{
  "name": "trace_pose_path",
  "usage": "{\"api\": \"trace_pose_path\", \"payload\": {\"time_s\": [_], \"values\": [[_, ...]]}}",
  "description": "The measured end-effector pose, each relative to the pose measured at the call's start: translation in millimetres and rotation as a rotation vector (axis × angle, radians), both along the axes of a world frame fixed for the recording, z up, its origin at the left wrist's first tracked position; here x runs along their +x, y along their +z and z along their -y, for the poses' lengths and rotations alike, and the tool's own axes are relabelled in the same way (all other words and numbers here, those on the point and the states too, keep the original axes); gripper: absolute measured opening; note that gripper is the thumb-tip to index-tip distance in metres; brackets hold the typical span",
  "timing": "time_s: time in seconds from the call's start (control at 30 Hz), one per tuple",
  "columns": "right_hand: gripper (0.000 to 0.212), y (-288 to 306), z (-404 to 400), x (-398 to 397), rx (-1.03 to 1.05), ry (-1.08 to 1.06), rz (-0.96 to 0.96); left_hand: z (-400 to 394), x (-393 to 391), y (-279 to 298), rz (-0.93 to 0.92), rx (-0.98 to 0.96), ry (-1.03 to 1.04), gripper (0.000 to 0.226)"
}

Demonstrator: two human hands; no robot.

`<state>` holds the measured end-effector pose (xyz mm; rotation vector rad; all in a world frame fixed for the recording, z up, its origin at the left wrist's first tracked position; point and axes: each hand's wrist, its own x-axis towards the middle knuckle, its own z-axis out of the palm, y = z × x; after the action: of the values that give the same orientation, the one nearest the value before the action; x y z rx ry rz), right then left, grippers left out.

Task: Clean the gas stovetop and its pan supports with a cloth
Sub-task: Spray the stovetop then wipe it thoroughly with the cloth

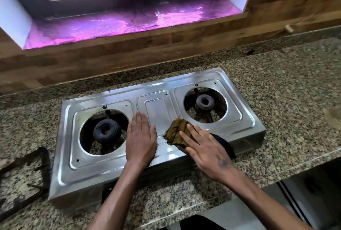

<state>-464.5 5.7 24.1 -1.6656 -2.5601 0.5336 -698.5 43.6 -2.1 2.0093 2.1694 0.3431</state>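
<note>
A two-burner stainless steel gas stovetop (158,109) sits on the granite counter, with no pan supports on its burners. My left hand (141,137) lies flat, palm down, on the steel between the left burner (106,131) and the middle panel, holding nothing. My right hand (204,148) presses flat on a dirty olive-brown cloth (176,130) at the stove's front middle, left of the right burner (204,102). A black pan support (25,174) lies on the counter at the left of the stove.
The granite counter (287,89) runs all round the stove, with its front edge close at the right. A wood-panelled wall and a window sill covered in pink foil (129,21) stand behind. A blurred pale object (334,117) sits at the right edge.
</note>
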Motion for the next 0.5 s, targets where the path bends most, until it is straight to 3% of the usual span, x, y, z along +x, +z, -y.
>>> {"api": "trace_pose_path", "payload": {"time_s": [0.13,0.23,0.4,0.5], "values": [[0.065,-0.2,-17.8,34.8,-0.025,-0.11,0.04,0.0,0.9,1.4,-0.001,0.009,0.008,0.061],[0.069,-6.2,-32.5,10.6,0.003,-0.164,0.087,-1.0,0.5,0.9,-0.004,0.005,0.013,0.062],[0.062,-2.6,-17.2,-0.1,0.04,0.044,0.023,0.8,0.8,1.9,0.009,0.004,0.004,0.062],[0.06,0.6,-17.5,26.2,0.022,0.022,0.026,0.2,1.6,2.5,0.011,0.006,0.003,0.062]]}}
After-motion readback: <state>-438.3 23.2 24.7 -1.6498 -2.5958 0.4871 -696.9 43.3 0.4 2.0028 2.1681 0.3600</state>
